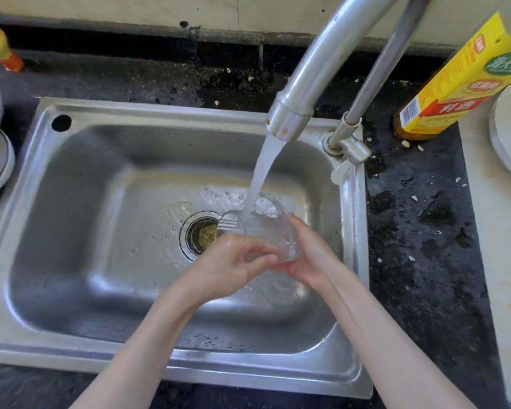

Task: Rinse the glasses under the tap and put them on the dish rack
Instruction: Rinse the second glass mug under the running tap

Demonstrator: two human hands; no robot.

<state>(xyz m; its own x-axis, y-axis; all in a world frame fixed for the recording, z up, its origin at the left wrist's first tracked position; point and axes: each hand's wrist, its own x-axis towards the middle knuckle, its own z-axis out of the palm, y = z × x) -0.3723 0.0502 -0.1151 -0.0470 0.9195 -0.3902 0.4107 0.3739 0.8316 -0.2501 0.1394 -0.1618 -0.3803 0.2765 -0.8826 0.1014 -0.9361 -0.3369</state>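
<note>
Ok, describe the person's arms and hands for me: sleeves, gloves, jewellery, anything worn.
Both forearms are bare as far as the picture shows them; no sleeve or cuff comes into view. The left hand and the right hand wear no gloves. No ring, watch or bracelet shows on the fingers or wrists that can be seen. Both hands look wet. The nails are too blurred to tell.

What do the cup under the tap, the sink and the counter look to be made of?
Glass mug: clear glass by the look, though clear plastic is possible; the basin shows through it and its wall looks ribbed. Sink: stainless steel, brushed, with soft grey reflections. Countertop: dark speckled stone, probably granite, wet and glossy in patches.
</note>
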